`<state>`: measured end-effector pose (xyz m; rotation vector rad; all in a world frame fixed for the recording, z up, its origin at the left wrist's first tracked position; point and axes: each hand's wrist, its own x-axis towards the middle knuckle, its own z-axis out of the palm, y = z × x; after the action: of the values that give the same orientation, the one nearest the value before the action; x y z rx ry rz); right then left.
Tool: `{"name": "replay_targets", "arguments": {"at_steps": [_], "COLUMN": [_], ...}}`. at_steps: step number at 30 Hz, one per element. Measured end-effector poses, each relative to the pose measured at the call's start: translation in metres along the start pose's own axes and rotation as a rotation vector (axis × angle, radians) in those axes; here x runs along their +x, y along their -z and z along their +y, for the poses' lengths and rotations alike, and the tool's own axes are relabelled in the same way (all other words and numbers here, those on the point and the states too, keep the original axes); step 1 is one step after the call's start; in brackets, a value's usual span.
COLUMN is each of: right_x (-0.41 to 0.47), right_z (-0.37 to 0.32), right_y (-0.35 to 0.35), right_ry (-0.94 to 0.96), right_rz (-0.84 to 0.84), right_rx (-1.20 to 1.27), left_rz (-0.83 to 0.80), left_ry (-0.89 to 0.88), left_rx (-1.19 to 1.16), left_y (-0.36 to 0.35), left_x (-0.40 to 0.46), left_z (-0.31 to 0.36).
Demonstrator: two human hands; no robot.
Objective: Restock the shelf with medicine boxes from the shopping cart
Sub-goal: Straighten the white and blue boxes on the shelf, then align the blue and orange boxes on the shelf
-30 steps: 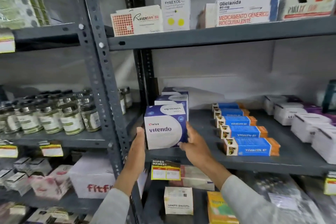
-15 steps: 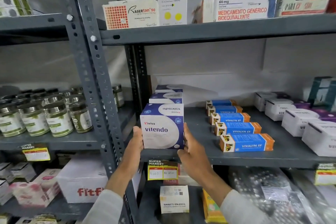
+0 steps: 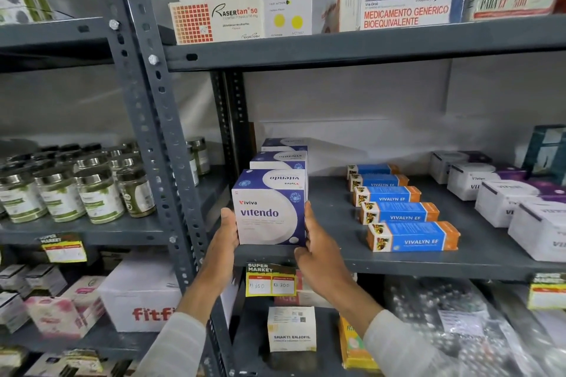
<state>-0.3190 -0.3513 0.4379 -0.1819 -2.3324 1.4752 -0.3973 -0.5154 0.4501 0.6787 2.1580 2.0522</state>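
Observation:
A blue and white Vitendo box (image 3: 269, 214) stands upright at the front left of the grey middle shelf (image 3: 337, 223). My left hand (image 3: 225, 234) presses its left side and my right hand (image 3: 318, 242) presses its right side. Behind it, two more Vitendo boxes (image 3: 280, 159) stand in a row running to the back. The shopping cart is out of view.
A row of blue and orange Vivalyn EF boxes (image 3: 410, 237) lies to the right, then white boxes (image 3: 539, 223). A perforated grey post (image 3: 159, 119) stands just left of my hands. Jars (image 3: 95, 193) fill the left shelf. Yellow price tags (image 3: 271, 281) hang below.
The Vitendo box has settled onto the shelf front in line with the boxes behind it. Both hands stay on its sides. The view has shifted slightly.

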Motion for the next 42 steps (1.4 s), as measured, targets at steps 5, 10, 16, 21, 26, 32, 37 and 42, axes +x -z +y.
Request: {"name": "replay_targets", "arguments": {"at_steps": [5, 10, 16, 21, 26, 32, 37, 42], "right_x": [-0.009, -0.025, -0.027, -0.015, -0.011, -0.012, -0.012, -0.01], "right_z": [-0.002, 0.007, 0.061, 0.102, 0.111, 0.118, 0.119, 0.121], "right_y": [0.018, 0.093, 0.218, 0.27, 0.27, 0.264, 0.265, 0.266], "right_ry": [0.044, 0.263, 0.35, 0.274, 0.19, 0.176, 0.19, 0.202], "right_rz": [-0.037, 0.073, 0.377, 0.156, 0.015, 0.067, 0.059, 0.054], "right_rx": [0.036, -0.07, -0.443, -0.498, -0.446, -0.455, -0.464, -0.463], "left_rz": [0.242, 0.736, 0.067, -0.072, -0.06, -0.028, -0.03, -0.011], "left_ry": [-0.075, -0.481, -0.543, -0.29, -0.264, -0.28, -0.285, -0.301], "left_rx": [-0.004, 0.305, 0.824, 1.088, 1.183, 1.167, 1.181, 1.182], "left_y": [-0.012, -0.066, -0.162, -0.189, -0.189, -0.19, -0.187, -0.188], "left_x": [-0.01, -0.043, -0.029, 0.007, 0.009, 0.01, 0.014, 0.015], "left_z": [-0.002, 0.002, 0.001, -0.02, -0.03, -0.034, -0.04, -0.043]}}
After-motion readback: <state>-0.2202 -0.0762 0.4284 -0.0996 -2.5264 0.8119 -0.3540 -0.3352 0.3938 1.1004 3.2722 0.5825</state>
